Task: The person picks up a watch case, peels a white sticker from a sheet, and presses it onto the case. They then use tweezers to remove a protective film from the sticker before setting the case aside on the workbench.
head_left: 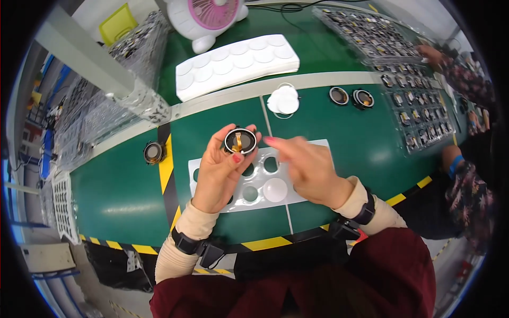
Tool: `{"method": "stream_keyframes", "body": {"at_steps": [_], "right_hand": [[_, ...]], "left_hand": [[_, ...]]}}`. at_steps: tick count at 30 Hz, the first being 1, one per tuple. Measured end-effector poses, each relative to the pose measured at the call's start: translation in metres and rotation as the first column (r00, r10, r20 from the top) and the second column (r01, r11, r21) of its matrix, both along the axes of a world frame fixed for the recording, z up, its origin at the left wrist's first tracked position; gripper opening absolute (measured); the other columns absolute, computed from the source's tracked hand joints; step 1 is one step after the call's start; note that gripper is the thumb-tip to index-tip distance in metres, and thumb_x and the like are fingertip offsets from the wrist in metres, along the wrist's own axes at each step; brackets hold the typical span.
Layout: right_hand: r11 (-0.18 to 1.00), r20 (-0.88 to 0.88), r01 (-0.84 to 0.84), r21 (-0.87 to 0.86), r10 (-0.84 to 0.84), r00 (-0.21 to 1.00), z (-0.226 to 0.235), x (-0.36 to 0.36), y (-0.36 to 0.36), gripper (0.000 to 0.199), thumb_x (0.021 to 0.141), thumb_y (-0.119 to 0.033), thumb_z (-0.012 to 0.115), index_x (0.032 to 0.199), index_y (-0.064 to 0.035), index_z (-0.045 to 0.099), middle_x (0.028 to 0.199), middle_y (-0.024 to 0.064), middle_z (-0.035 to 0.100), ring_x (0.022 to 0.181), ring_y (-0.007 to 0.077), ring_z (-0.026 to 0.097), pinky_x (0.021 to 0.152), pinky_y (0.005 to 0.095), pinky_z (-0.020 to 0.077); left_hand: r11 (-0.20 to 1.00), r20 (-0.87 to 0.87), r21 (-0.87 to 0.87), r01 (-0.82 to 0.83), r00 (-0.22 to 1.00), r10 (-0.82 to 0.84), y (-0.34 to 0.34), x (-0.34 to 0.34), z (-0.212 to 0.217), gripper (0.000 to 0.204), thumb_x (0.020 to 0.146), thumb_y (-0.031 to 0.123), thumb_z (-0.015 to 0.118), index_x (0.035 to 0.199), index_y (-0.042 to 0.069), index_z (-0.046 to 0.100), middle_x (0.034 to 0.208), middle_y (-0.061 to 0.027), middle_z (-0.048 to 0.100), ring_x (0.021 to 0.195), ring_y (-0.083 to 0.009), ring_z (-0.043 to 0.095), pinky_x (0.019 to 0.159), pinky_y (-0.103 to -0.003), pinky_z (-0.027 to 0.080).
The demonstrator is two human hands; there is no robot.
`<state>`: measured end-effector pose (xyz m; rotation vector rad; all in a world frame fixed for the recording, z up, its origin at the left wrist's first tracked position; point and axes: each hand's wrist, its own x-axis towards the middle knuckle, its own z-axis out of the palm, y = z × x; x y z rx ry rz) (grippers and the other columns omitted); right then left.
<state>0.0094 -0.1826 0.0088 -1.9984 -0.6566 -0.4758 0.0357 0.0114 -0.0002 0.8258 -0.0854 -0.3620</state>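
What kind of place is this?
Probably a factory workplace: a clear tray holds rows of small parts, yellow-and-black tape edges the green worktable, and the left hand holds a round part.

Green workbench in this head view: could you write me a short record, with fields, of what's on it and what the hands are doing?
Surface: green workbench
Left hand: holds a round part with a pale rim
Right hand: beside that part, blurred; whether it holds anything is unclear
Under the hands: pale sheet with round openings
Similar parts: two to the right, one to the left
Farther back: white discs, white stack, pink-and-white fan
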Motion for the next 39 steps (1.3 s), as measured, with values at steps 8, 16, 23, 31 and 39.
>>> {"method": "stream_keyframes", "body": {"at_steps": [8,16,23,31,39], "right_hand": [[0.971,0.241,0.087,-0.222,-0.032,0.970,-0.010,0.007,0.010,0.028,0.069,-0.004,0.068,0.096,-0.0019,0.060,0.076,0.0053,0.058,0.062,0.0196,0.059,0.048,0.0287,0.0470],[0.774,0.349,0.467,-0.428,-0.335,0.875,-0.022,0.018,-0.047,0.018,0.070,-0.011,0.069,0.085,-0.0034,0.062,0.070,0.0059,0.057,0.058,0.0228,0.058,0.050,0.0303,0.0468],[0.766,0.334,0.443,-0.466,-0.311,0.890,-0.012,-0.006,-0.027,0.026,0.072,-0.018,0.068,0.093,-0.0048,0.060,0.068,0.0084,0.055,0.060,0.0259,0.058,0.052,0.0330,0.0459],[0.830,-0.503,-0.293,-0.474,0.018,0.864,0.013,-0.006,0.002,0.040,0.077,-0.016,0.062,0.115,-0.0107,0.053,0.099,0.0111,0.058,0.078,0.0293,0.058,0.062,0.0379,0.0464],[0.781,-0.538,-0.607,-0.146,0.452,0.711,-0.001,-0.017,0.010,0.062,0.076,-0.007,0.061,0.133,-0.0148,0.037,0.115,0.0157,0.055,0.100,0.0312,0.054,0.083,0.0336,0.0435]], "left_hand": [[0.971,0.080,-0.005,0.241,0.968,-0.240,-0.002,-0.001,-0.005,0.051,0.083,-0.003,0.054,0.128,0.004,0.032,0.131,-0.0180,0.041,0.120,-0.0233,0.042,0.102,-0.036,0.036],[0.814,0.199,0.574,0.087,0.950,-0.241,0.010,-0.006,-0.002,0.038,0.082,0.005,0.059,0.118,0.002,0.046,0.113,-0.0119,0.055,0.088,-0.0119,0.057,0.081,-0.033,0.049],[0.137,0.510,0.837,-0.531,0.664,-0.547,0.024,-0.038,-0.003,0.019,0.070,0.014,0.070,0.081,0.006,0.056,0.078,-0.0073,0.055,0.067,-0.0236,0.058,0.056,-0.034,0.045],[0.130,0.558,0.791,-0.598,0.616,-0.557,0.020,-0.049,-0.012,0.022,0.068,0.019,0.070,0.078,0.006,0.055,0.076,-0.0079,0.053,0.069,-0.0264,0.056,0.058,-0.035,0.045],[0.130,0.561,0.793,-0.595,0.630,-0.537,0.025,-0.052,-0.024,0.020,0.068,0.019,0.069,0.078,0.007,0.056,0.077,-0.0089,0.054,0.074,-0.0270,0.057,0.061,-0.036,0.046]]}}
